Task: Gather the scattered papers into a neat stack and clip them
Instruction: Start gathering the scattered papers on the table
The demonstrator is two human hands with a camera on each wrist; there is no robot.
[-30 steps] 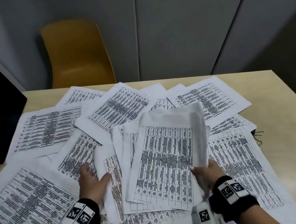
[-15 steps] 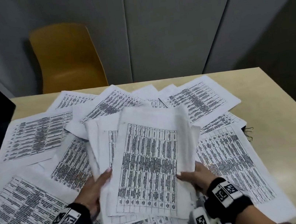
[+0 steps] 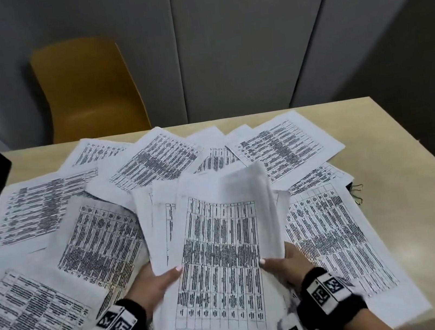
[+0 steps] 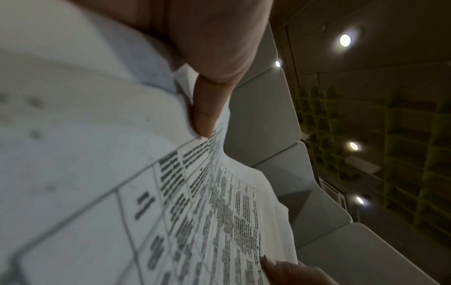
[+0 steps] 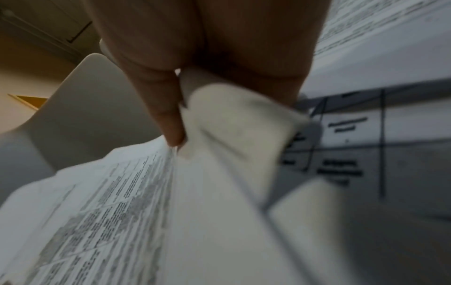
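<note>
Holding a small bundle of papers [image 3: 218, 250] above the near middle of the table [image 3: 414, 190], the left hand [image 3: 155, 286] and right hand [image 3: 283, 264] each clamp one side edge, thumb on the printed face and fingers behind. The wrist views confirm both pinches. The bundle is only a few sheets, fanned and uneven, with its right edge curled over, so I judge the squaring-up barely begun. Many loose sheets [image 3: 153, 160] lie overlapping across the table, to the left, right and far side, so most of the gathering looks left to do. A dark clip [image 3: 357, 194] seems to peek out at the right edge of the spread, untouched; clipping comes last. Beyond the table stands a yellow chair [image 3: 90, 90]
</note>
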